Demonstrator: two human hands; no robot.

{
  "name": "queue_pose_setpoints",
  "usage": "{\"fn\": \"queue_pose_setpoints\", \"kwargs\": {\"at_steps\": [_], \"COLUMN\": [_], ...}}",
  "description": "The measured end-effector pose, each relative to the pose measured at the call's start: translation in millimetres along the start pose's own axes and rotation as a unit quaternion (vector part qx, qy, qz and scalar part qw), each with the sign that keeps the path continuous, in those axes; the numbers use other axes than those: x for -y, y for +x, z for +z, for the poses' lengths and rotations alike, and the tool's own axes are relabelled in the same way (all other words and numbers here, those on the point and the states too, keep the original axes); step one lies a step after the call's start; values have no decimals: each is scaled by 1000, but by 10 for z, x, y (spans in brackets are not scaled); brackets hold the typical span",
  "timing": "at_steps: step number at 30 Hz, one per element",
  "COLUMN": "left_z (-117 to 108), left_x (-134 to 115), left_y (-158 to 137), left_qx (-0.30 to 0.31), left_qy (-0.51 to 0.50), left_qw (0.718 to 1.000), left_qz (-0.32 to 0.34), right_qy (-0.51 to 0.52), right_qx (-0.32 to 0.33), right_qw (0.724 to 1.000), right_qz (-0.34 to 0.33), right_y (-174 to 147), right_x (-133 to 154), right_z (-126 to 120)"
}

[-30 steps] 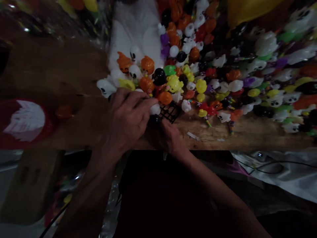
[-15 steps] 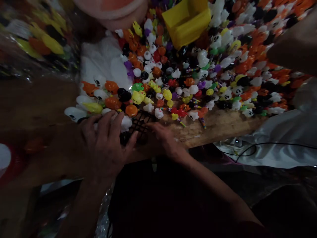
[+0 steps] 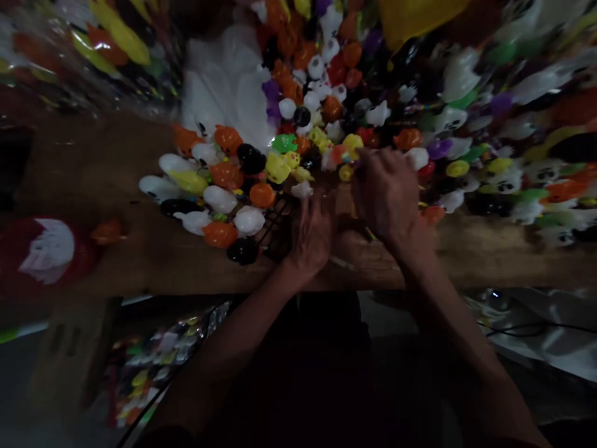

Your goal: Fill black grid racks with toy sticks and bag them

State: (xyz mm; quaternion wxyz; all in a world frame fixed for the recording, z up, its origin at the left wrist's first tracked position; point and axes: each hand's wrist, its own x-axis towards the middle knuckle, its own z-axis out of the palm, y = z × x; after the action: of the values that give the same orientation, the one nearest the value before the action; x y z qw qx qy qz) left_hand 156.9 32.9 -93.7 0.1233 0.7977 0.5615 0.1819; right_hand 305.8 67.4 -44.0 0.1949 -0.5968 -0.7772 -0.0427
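Left hand (image 3: 312, 231): fingers slightly spread beside grid (image 3: 278, 223); right hand (image 3: 389, 194): fingers hidden, grip unclear.

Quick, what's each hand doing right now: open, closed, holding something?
Left hand: fingers stretched out by the black grid, near a small white toy; any grip cannot be told.
Right hand: fingers curled, blurred; whether it holds a toy cannot be told.

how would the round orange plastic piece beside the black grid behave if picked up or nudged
The round orange plastic piece may feel slippery, since its surface looks smooth. Its undented shape suggests fairly stiff plastic. If loose, it could roll on its curved sides; its underside is hidden.
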Motion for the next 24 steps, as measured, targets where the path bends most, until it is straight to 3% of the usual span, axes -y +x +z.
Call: {"fn": "queue_pose_setpoints", "kwargs": {"at_steps": [2,4,6,8,9,11,13,14,15,16,18,21,24], "left_z": [-30,-85,-148,-206,-234,-284,-327,-342,-352,-356,-349,-319,-284], "left_x": [27,27,14,-2,-9,-19,-20,-19,-18,-18,-21,-38,-66], "left_y": [71,47,-52,-182,-245,-347,-415,-438,-455,-467,-480,-480,-473], "left_qx": [32,20,-30,-54,-40,28,90,106,113,113,101,61,46], "left_qy": [4,-23,-105,-244,-331,-508,-636,-673,-693,-699,-683,-651,-658], "left_qw": [999,999,994,967,940,847,736,696,675,672,696,730,722], "left_qz": [-17,-22,-22,-48,-76,-152,-214,-226,-226,-218,-198,-197,-208], "right_qy": [83,205,343,461,501,545,563,566,568,570,566,531,521], "right_qx": [-99,-197,-260,-260,-244,-201,-153,-130,-109,-94,-88,-72,-22], "right_qw": [992,956,889,819,795,771,767,769,771,773,778,811,821], "right_qz": [5,68,157,222,239,260,265,265,265,264,259,236,233], "right_y": [-64,-200,-380,-565,-650,-799,-921,-973,-1019,-1060,-1122,-1173,-1204], "right_x": [3,58,143,224,260,329,401,435,465,488,506,470,438], "right_z": [-224,-369,-373,-256,-177,-33,50,66,70,65,45,24,52]}}
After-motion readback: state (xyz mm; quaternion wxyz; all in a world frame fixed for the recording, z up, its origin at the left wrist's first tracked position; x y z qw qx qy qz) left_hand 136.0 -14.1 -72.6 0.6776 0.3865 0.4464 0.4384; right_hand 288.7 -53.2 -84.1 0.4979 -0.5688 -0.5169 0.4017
